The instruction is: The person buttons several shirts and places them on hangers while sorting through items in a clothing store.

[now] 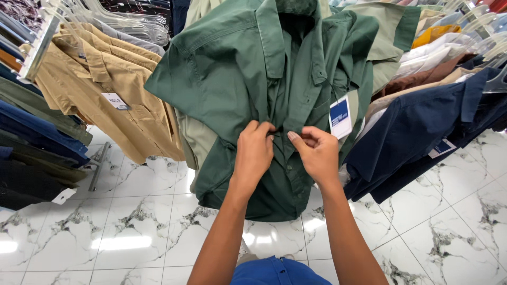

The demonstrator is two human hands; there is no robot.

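Note:
A dark green short-sleeved shirt (237,74) hangs in front of me on a clothes rack. My left hand (254,150) pinches the left edge of its button placket at mid-chest. My right hand (316,153) grips the opposite edge, fingers curled on the fabric. The two hands nearly touch at the placket. A blue and white price tag (340,117) dangles from the shirt just right of my right hand.
A tan shirt (113,84) with a white tag hangs to the left, over dark folded-looking garments (31,153). Navy shirts (422,126) hang on the right. Clear plastic hangers (132,24) crowd the rail above. White marble tiles (132,227) cover the floor.

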